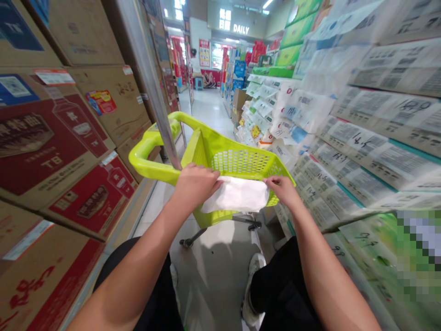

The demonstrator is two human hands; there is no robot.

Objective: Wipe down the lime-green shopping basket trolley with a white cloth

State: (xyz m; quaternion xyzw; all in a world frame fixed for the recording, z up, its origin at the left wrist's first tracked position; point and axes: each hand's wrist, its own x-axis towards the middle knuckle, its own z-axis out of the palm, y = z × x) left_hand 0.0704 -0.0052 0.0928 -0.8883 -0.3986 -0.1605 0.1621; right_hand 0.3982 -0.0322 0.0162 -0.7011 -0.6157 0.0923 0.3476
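A white cloth (pixel 237 195) hangs over the near rim of a lime-green shopping basket on wheels (pixel 237 158), draped down its outer side. My left hand (pixel 198 184) grips the cloth's upper left corner at the rim, fingers closed. At the upper right corner, my right hand (pixel 279 187) pinches the cloth between thumb and fingers. The basket's long looped handle (pixel 151 172) points to the left, against a metal post (pixel 155 87). Below the basket, thin legs with dark casters (pixel 186 242) stand on the floor.
Stacked cardboard cartons (pixel 51 142) line the left side closely. On the right rise piles of wrapped tissue packs (pixel 372 138) with handwritten prices. A tiled aisle (pixel 210 103) runs ahead past more shelves to a blue stool (pixel 198 83). My shoes (pixel 253 294) are below.
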